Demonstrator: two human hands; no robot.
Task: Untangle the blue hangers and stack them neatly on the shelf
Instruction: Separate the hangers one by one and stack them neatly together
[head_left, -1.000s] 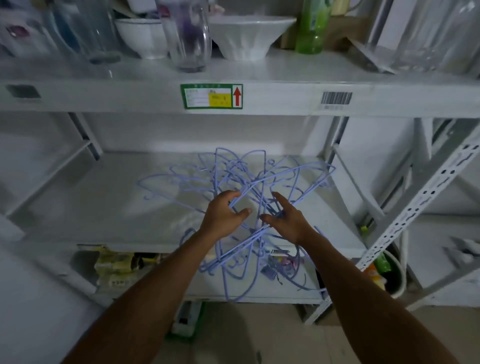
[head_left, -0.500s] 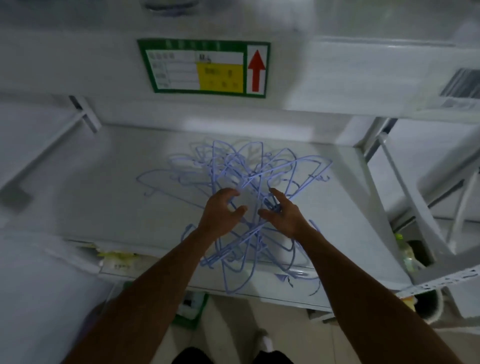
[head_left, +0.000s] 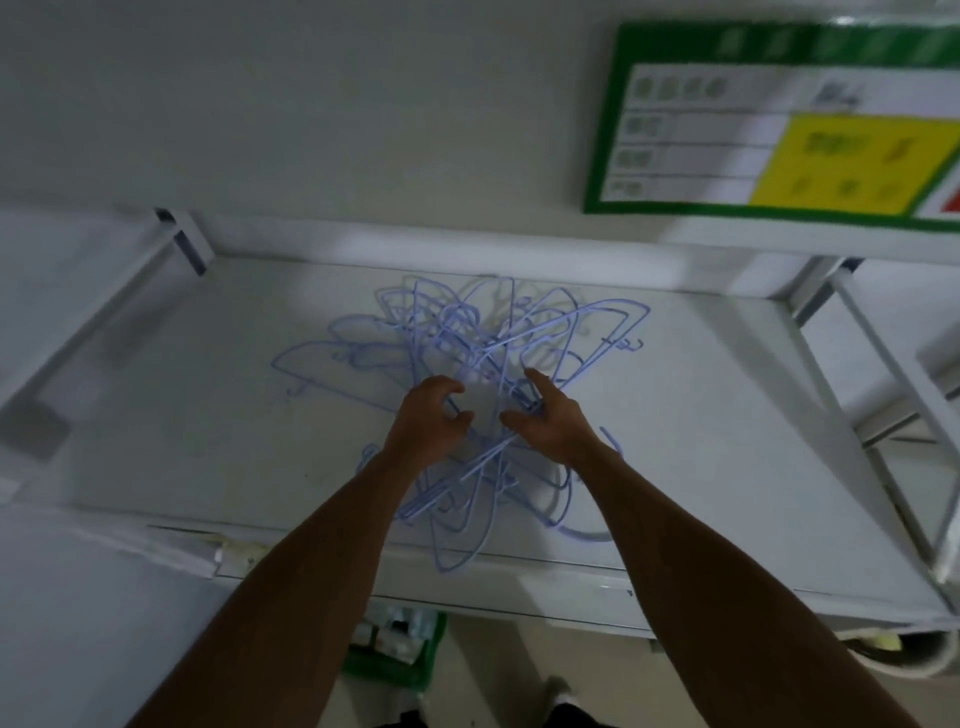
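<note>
A tangled heap of thin blue wire hangers (head_left: 483, 364) lies in the middle of the white shelf (head_left: 727, 441). Some hangers stick out over the shelf's front edge, one reaching far left. My left hand (head_left: 428, 423) is in the heap's middle, fingers curled around hanger wires. My right hand (head_left: 550, 415) is just right of it, fingers hooked into the same tangle. Both forearms reach in from below. The wires under my palms are hidden.
The upper shelf's front rail carries a green and yellow label (head_left: 779, 119) at top right. White uprights (head_left: 883, 374) frame the right side, a brace (head_left: 176, 239) the back left. A green crate (head_left: 395, 654) sits on the floor below.
The view has tipped down and moved closer to the shelf, so the upper shelf's dishes are out of sight. My hands stay gripping the middle of the tangle, with hardly any shift.
</note>
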